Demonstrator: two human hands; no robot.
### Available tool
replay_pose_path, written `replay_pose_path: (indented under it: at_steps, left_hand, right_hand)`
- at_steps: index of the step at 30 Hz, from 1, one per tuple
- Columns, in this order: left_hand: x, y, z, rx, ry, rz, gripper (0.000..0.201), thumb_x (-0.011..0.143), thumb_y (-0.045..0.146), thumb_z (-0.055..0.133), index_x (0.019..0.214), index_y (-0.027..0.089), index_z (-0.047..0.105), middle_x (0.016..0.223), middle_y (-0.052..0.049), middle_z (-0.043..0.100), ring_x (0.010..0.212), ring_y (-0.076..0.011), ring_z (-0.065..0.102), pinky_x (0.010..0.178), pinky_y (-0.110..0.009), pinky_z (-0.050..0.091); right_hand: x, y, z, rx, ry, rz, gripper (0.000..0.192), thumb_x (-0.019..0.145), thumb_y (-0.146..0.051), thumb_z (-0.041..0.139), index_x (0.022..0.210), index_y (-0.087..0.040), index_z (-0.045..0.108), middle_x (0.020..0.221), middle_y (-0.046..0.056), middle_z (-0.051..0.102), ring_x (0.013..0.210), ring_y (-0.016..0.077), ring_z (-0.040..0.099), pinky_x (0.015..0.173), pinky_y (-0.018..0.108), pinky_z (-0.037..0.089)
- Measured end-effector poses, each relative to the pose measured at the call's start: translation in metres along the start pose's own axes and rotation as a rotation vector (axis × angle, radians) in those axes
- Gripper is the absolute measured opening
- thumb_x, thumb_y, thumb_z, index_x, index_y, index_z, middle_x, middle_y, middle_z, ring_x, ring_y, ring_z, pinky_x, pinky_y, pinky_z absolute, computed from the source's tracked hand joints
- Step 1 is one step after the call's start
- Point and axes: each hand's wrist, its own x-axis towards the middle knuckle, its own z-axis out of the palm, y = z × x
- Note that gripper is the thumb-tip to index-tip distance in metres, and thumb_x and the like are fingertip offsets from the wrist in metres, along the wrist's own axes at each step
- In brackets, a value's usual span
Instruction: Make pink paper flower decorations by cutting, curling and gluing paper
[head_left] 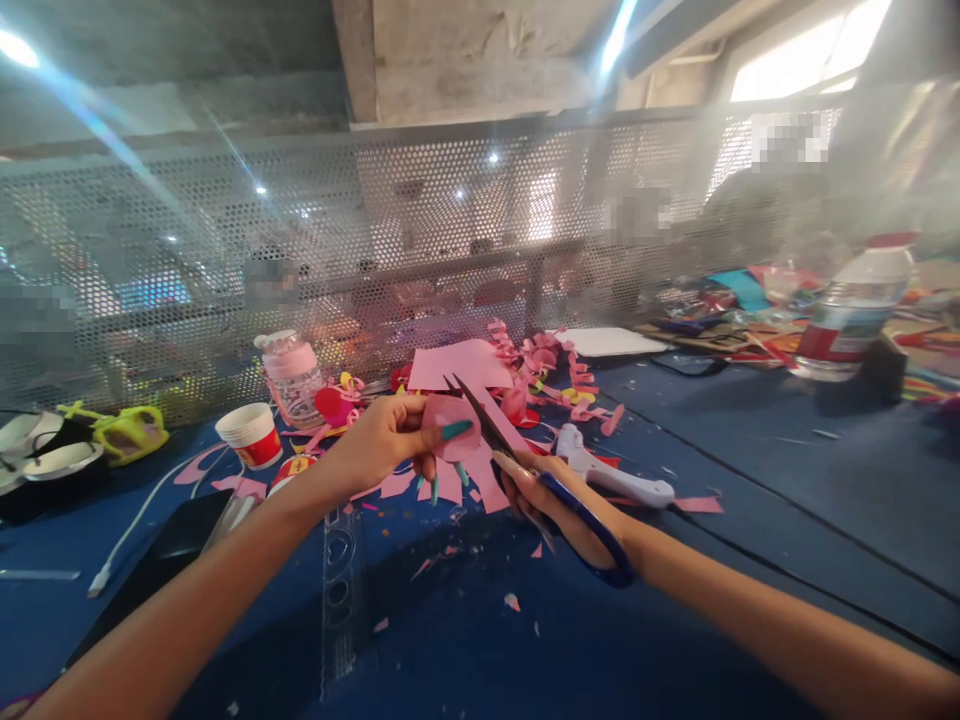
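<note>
Pink paper piece [448, 425] sat pinched in the left hand [390, 438], fingers clamped on it, above the blue table [480, 640]. Blue-handled scissors [525, 470], blades apart at its 3 o'clock, filled the right hand [559, 505], fingers through the loops. A white glue gun [611, 475] lay just beyond; pink scraps [540, 370] crowded 12 o'clock; a red-and-white paper cup [251, 433] stood at 9 o'clock.

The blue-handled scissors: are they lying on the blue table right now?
No, the blue-handled scissors are held in the right hand, blades open at the round pink paper piece.

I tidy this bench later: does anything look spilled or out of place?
Yes. Pink paper scraps lie scattered over the blue table below the left hand and the scissors.
</note>
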Motion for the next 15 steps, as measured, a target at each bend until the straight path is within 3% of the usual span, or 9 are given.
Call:
replay_pose_path:
  at_steps: [6, 15]
  left_hand:
    - [0.000, 0.002, 0.002, 0.000, 0.009, -0.039, 0.032, 0.066, 0.037, 0.072, 0.083, 0.011, 0.064, 0.052, 0.003, 0.057, 0.041, -0.0067, 0.053, 0.044, -0.018, 0.040]
    - [0.001, -0.005, 0.001, 0.013, -0.033, -0.025, 0.031, 0.067, 0.040, 0.071, 0.080, 0.012, 0.063, 0.053, 0.002, 0.058, 0.041, -0.0069, 0.053, 0.043, -0.018, 0.038]
  right_hand:
    - [-0.001, -0.009, -0.005, -0.006, -0.017, -0.013, 0.043, 0.087, -0.059, 0.029, 0.069, -0.022, 0.040, 0.056, 0.000, 0.044, 0.049, 0.0113, 0.040, 0.047, 0.026, 0.038]
    - [0.000, 0.008, -0.001, -0.001, -0.026, -0.014, 0.040, 0.088, -0.054, 0.031, 0.076, -0.020, 0.048, 0.063, 0.000, 0.047, 0.052, 0.0108, 0.043, 0.047, 0.023, 0.037]
